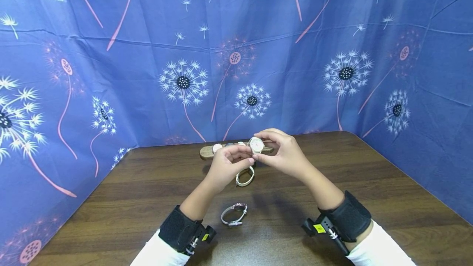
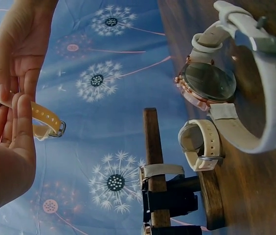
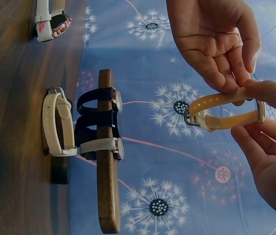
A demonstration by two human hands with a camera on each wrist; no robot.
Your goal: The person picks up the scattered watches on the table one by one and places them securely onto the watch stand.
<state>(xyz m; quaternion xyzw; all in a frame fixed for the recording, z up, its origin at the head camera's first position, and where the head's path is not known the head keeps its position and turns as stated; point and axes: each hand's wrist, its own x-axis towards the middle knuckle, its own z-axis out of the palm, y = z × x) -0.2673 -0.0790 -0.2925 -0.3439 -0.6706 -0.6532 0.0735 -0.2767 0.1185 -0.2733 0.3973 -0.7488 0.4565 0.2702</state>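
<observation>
My right hand (image 1: pixel 286 155) pinches a wristwatch (image 1: pixel 256 145) with a pale round face, held up over the table. Its buckled strap (image 3: pixel 221 100) looks yellowish cream in the right wrist view and loops away from the case. Beside it, my left hand (image 1: pixel 225 167) has its fingers stretched to the watch. In the right wrist view those fingertips (image 3: pixel 226 83) lie right at the strap, the thumb apart from it. Below the hands, a cream watch (image 1: pixel 245 184) stands on its looped strap. Nearer me is a white-strapped watch (image 1: pixel 227 220) with a dark, rose-gold-rimmed face (image 2: pixel 209 81).
Behind the hands stands a wooden watch stand (image 1: pixel 205 153), whose bar (image 3: pixel 108 196) carries several watches with dark and white straps. The brown table (image 1: pixel 155 200) ends at a blue dandelion-print cloth (image 1: pixel 148 77) hanging at the back and sides.
</observation>
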